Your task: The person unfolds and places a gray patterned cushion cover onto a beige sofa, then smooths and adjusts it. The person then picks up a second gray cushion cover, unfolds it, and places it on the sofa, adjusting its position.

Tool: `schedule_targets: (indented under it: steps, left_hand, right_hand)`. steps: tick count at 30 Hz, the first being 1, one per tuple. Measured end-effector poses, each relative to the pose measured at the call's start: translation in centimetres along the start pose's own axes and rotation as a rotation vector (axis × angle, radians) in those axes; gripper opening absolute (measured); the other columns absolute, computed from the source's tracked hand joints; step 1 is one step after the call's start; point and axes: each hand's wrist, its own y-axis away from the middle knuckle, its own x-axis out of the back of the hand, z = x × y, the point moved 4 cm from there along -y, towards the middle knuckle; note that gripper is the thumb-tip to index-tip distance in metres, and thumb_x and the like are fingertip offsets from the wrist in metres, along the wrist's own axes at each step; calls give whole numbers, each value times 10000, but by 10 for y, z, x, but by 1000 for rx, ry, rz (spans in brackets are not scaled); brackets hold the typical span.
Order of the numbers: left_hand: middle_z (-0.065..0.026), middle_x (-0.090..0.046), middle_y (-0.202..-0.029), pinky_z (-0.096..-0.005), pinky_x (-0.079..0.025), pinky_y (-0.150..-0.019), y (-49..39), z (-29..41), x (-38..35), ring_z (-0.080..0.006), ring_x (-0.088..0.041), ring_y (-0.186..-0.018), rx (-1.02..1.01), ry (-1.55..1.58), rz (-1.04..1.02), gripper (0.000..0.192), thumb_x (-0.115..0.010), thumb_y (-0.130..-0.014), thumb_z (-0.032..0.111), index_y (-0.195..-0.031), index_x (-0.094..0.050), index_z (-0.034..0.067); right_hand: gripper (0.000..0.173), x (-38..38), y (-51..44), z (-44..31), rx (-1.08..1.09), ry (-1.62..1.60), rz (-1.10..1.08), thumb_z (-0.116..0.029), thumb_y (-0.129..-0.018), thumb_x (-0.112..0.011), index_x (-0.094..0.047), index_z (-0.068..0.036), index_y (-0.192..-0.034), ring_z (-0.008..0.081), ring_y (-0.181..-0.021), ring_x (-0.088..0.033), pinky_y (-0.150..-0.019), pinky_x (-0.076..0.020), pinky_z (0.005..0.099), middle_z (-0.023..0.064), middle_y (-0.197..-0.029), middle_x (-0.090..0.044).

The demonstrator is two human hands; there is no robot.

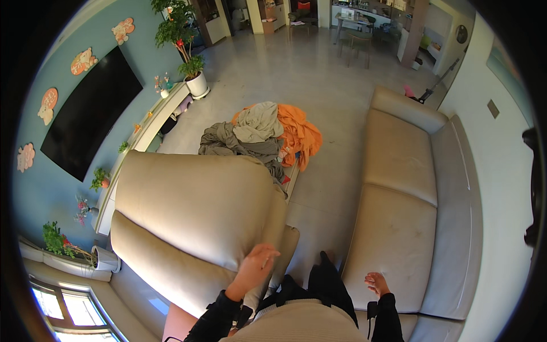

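My left hand (pixel 256 264) is over the near right edge of a bulky beige upholstered seat (pixel 188 188). Its fingers are slightly bent and I see nothing held; whether it touches the upholstery I cannot tell. My right hand (pixel 377 283), half curled and without anything in it, hovers by the beige sofa (pixel 393 239) on my right. Beyond the upholstered seat, a heap of crumpled fabric lies on a low table (pixel 293 181), mostly hidden: grey-brown cloth (pixel 239 143), pale grey cloth (pixel 258 122) and orange cloth (pixel 299 130).
A narrow strip of tiled floor (pixel 318 201) runs between the seat and sofa. Along the left wall stand a long white TV cabinet (pixel 141 128), small plants and a large potted tree (pixel 197 83). A dining table (pixel 354 18) and chair (pixel 359 42) are far off.
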Motion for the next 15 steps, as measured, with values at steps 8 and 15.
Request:
schedule_targets:
  steps: [8, 15]
  left_hand:
    - [-123, -548, -1149, -360, -497, -743, -128, -25, -112, -288, -593, -868, 76, 151, -239, 217, -571, -871, 103, -1083, -603, 73]
    - [-173, -536, -1135, -457, -465, -851, -269, -119, -203, -379, -538, -1039, 184, -189, -551, 292, -543, -852, 209, -1103, -588, 69]
  right_hand:
    - [322, 90, -92, 24, -334, 81, -14, -331, -899, -543, -532, -155, -1168, 216, -1031, -609, -847, -430, 495, 30, -1059, -630]
    - [194, 190, -180, -71, -312, -108, 82, -338, -874, -586, -550, -212, -1018, 141, -873, -579, -699, -410, 369, -21, -930, -602]
